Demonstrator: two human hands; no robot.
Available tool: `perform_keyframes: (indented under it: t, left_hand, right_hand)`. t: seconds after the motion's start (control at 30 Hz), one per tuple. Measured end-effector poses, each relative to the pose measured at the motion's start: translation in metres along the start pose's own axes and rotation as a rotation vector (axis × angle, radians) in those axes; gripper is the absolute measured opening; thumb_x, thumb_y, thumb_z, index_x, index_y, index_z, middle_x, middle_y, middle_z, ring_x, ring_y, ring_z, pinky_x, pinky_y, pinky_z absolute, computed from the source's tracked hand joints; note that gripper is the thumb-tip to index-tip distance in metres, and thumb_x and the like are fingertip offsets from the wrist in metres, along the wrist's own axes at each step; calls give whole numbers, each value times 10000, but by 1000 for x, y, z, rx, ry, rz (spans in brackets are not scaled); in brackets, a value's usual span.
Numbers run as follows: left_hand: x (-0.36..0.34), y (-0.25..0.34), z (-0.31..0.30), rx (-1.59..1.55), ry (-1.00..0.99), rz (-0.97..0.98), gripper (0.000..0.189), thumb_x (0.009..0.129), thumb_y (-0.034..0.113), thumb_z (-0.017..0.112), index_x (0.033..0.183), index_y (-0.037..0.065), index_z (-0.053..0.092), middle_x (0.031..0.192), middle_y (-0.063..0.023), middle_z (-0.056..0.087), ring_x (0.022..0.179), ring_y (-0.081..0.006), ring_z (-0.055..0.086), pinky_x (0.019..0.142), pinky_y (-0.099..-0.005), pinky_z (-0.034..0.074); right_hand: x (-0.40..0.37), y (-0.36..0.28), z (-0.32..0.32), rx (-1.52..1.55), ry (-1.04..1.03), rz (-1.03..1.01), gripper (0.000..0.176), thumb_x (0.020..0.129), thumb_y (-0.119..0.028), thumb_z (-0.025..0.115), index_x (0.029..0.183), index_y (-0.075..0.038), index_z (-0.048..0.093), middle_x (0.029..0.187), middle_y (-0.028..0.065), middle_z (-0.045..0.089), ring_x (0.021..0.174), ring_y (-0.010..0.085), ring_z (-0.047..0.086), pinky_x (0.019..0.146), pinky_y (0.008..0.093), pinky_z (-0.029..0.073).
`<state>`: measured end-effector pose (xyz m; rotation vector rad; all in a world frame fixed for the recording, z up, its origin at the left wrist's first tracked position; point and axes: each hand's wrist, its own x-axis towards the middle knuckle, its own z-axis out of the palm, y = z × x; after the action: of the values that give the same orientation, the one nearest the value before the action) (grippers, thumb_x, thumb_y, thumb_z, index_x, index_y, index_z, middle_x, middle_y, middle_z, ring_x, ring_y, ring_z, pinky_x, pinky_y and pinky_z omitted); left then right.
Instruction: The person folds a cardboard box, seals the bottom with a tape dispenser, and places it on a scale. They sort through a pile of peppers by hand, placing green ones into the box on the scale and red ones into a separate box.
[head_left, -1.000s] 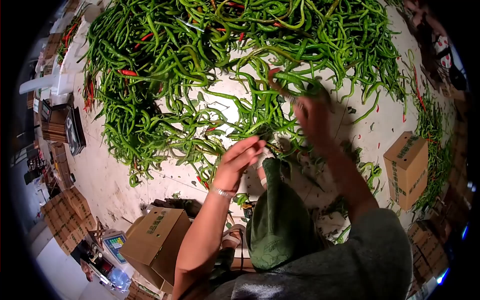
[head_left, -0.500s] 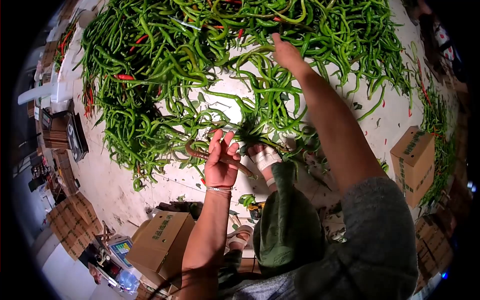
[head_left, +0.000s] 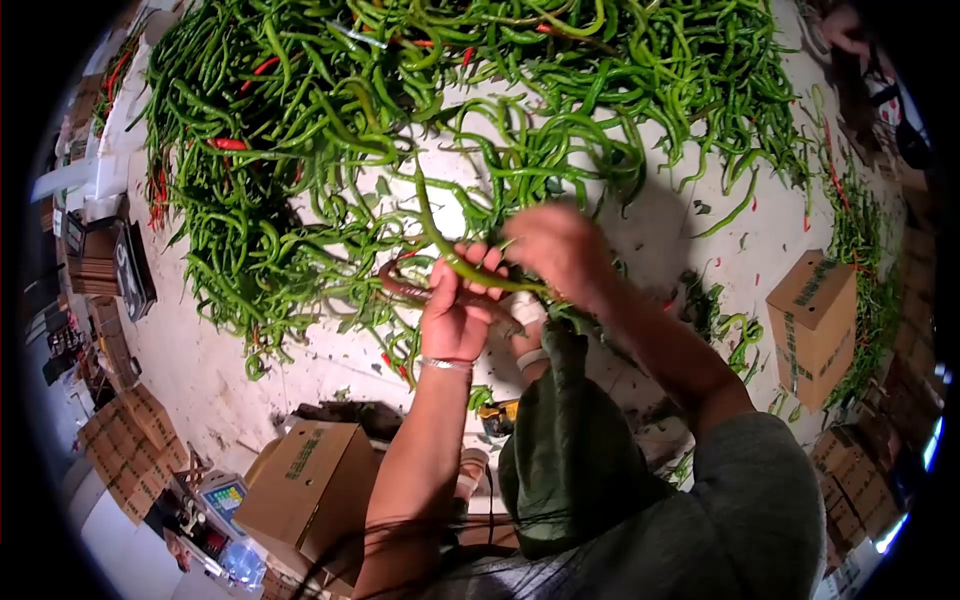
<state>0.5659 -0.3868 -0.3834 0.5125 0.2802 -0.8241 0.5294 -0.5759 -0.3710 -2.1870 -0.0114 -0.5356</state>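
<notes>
My left hand (head_left: 456, 322), palm up, has its fingers curled round a brownish-red chili pepper (head_left: 402, 286) and a long green chili pepper (head_left: 432, 222). The green one lies across the fingers, its tip pointing up and away from me. Just to the right, my right hand (head_left: 566, 252) is close to the stem end of the green pepper; motion smears its fingers, so I cannot make out whether they grip anything. Beyond both hands spreads a large pile of green chili peppers (head_left: 240, 240) with a few red ones among them.
A cardboard box (head_left: 308, 480) stands at lower left beside a scale (head_left: 226, 494). Another cardboard box (head_left: 815, 325) is at the right, with more peppers (head_left: 865, 270) behind it. Leaves and pepper scraps litter the pale floor (head_left: 720, 255).
My right hand has come back from the far part of the pile to beside my left hand. A green chili pepper now lies in my left hand along with the brownish-red one.
</notes>
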Motion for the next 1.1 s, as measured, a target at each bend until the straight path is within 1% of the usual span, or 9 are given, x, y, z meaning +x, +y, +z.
perform_keyframes:
  t: [0.1,0.13,0.3,0.43,0.7,0.77,0.87,0.97,1.1]
  left_hand:
    - [-4,8,3,-60,4,-63,317,911,276,497,1197,139,499,1115,-64,604,1091,-264,539,987,-496,361]
    - [-5,11,5,-23,52,-66,339,907,283,504,1217,147,485,1097,-62,610,1072,-267,552,974,-496,376]
    - [0,15,13,75,138,-50,360,905,181,505,1250,107,431,1022,-88,617,1019,-273,575,894,-430,466]
    - [0,15,15,50,112,-35,241,851,61,555,1088,36,522,1058,-134,596,1047,-291,553,932,-380,432]
    - [-7,22,12,85,84,-35,366,853,66,542,1208,108,464,1022,-97,604,979,-277,572,929,-444,416]
    - [-1,20,15,98,47,-19,373,852,67,542,1213,108,461,1027,-99,604,971,-274,572,911,-433,427]
    - [0,22,24,137,84,-31,368,850,68,546,1208,111,469,1038,-104,604,970,-271,568,889,-416,443]
    - [-4,23,20,147,97,-28,357,854,73,543,1203,114,478,1053,-109,603,969,-268,569,878,-404,451]
    - [-19,19,5,99,178,-26,355,860,71,532,1208,116,478,1065,-111,599,961,-263,582,874,-404,464]
  right_hand:
    - [55,75,-34,-317,334,241,231,767,-112,607,983,-33,590,988,148,589,888,323,562,763,391,458]
    - [74,111,-43,-442,420,50,244,793,-163,576,993,-23,580,1034,164,574,928,348,538,801,405,433]
    - [140,215,-35,-843,-108,640,341,795,-222,568,1087,-45,562,1112,151,551,999,350,518,846,475,402]
    - [139,210,-34,-830,-129,523,203,794,-202,556,976,-118,591,919,102,616,845,328,583,756,486,423]
    - [98,44,-74,-367,202,12,212,797,-214,580,895,-29,553,726,100,568,622,279,571,550,343,457]
    - [95,29,-73,178,75,490,243,795,-237,583,892,-16,557,738,112,567,614,281,565,559,330,459]
    - [93,46,-59,494,-117,654,224,798,-222,564,901,-23,569,748,125,570,649,289,574,577,352,460]
    - [119,80,-45,-289,240,165,162,800,-198,578,897,-70,599,744,104,562,672,241,568,612,343,458]
    - [189,140,-42,-739,33,203,198,770,-128,561,952,-134,639,932,127,544,856,308,580,697,390,483]
